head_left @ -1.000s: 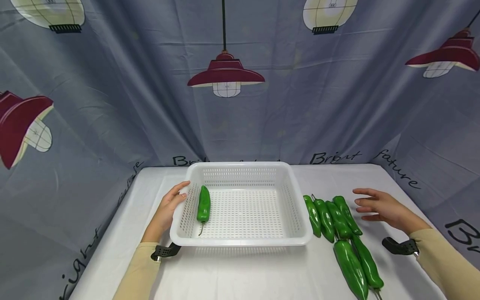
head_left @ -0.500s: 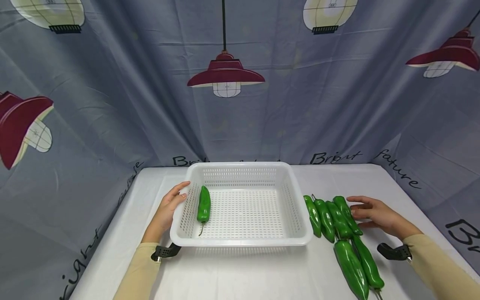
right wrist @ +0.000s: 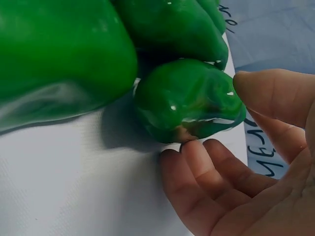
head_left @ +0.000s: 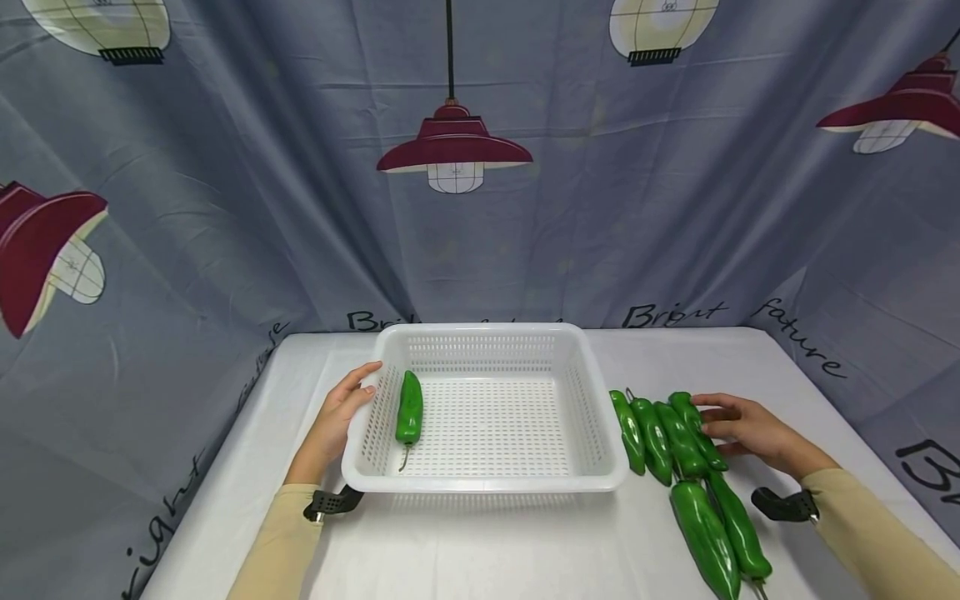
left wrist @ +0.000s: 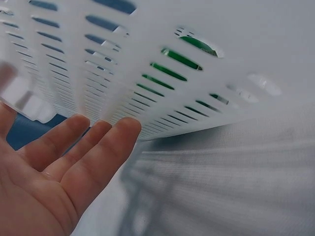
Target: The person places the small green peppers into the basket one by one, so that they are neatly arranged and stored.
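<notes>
My left hand [head_left: 333, 425] rests against the left side of a white plastic basket [head_left: 487, 483]. In the left wrist view its fingers [left wrist: 106, 157] lie nearly straight by the slotted wall. One green pepper [head_left: 408, 408] lies inside the basket near that side, its stem toward me. On the right, my right hand [head_left: 761, 433] is at the outermost pepper [head_left: 693, 425] of a far row of green peppers. From the right wrist view, the thumb [right wrist: 275, 96] touches this pepper's end on one side and curled fingertips [right wrist: 194, 150] meet its underside.
Several other green peppers lie close by: a row [head_left: 651, 442] beside the basket and a nearer pair [head_left: 705, 533] in front. White cloth [head_left: 480, 550] covers the table. A grey curtain [head_left: 300, 208] with printed lamps hangs behind.
My right hand has come left and down onto the outermost pepper, its fingers drawing closer. The left hand and the basket have stayed in place.
</notes>
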`<state>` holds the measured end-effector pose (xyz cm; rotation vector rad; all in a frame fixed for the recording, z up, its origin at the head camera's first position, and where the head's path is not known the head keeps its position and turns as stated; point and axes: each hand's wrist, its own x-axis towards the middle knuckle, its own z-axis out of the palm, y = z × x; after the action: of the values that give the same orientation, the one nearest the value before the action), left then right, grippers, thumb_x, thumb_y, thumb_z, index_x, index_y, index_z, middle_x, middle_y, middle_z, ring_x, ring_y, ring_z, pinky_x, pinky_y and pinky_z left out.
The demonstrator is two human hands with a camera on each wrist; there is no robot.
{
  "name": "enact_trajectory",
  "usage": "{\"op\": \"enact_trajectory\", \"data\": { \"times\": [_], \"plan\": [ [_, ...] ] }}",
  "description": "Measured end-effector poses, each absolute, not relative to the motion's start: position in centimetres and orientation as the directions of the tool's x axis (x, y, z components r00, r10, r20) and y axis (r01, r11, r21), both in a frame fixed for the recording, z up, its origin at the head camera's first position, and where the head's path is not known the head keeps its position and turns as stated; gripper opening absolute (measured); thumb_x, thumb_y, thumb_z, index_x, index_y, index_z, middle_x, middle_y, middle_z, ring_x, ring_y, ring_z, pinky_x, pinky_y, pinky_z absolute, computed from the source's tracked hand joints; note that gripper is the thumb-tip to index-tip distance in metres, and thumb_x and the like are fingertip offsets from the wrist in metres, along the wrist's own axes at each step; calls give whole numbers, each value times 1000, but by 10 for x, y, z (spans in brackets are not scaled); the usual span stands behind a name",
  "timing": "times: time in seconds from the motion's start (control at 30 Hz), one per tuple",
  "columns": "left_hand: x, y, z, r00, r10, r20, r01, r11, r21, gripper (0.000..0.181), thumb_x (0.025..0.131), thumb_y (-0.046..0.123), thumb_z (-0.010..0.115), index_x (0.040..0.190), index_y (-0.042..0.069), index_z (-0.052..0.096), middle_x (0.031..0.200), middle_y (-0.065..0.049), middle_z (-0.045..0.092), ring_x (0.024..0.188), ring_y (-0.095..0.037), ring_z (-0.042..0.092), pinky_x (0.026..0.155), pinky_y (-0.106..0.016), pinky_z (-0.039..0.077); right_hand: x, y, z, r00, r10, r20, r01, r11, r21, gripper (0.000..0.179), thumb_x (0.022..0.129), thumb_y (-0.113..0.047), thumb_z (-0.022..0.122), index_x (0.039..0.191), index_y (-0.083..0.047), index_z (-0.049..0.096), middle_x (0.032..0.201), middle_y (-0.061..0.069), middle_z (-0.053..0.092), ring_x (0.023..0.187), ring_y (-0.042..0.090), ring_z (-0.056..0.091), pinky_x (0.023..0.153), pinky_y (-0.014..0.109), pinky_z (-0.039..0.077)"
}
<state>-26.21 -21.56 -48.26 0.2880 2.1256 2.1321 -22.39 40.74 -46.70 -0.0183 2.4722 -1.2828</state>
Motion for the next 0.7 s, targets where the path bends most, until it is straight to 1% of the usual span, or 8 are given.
{"op": "enact_trajectory", "data": {
  "times": [0.1,0.2,0.43,0.6,0.7],
  "plan": [
    [-263,-216,-484,-974,218,56,55,-14,998,52,108,15,43,156,1,30,163,-23,30,112,0,63,89,-24,59,-224,407,-469,-941,-161,-297,143,608,-781,62,101,-14,60,151,11,32,148,45,37,112,32,67,86,47,62],
    [-263,-217,-485,-974,217,64,61,-19,998,52,108,16,43,156,0,30,162,-24,30,112,0,63,89,-24,59,-224,406,-471,-946,-143,-291,142,626,-767,62,100,-14,60,151,10,34,148,45,37,113,33,66,85,46,62],
    [-264,-217,-486,-972,226,69,64,-27,998,52,109,16,44,156,1,30,163,-23,29,113,0,63,89,-26,60,-225,401,-473,-955,-75,-287,171,652,-738,64,97,-13,64,150,8,35,143,44,42,107,26,67,79,36,61],
    [-264,-217,-486,-972,227,62,61,-12,998,51,109,18,42,156,2,30,164,-22,28,115,-2,62,90,-27,59,-225,397,-476,-968,-48,-247,148,686,-712,63,97,-10,64,150,8,36,140,44,44,109,34,64,73,31,59],
    [-264,-216,-485,-973,224,56,58,2,998,51,109,17,42,157,3,30,165,-21,28,119,-8,61,92,-28,59,-226,394,-478,-975,-52,-216,118,705,-700,62,95,-8,64,149,8,38,137,44,46,112,41,61,70,31,57]
  ]
}}
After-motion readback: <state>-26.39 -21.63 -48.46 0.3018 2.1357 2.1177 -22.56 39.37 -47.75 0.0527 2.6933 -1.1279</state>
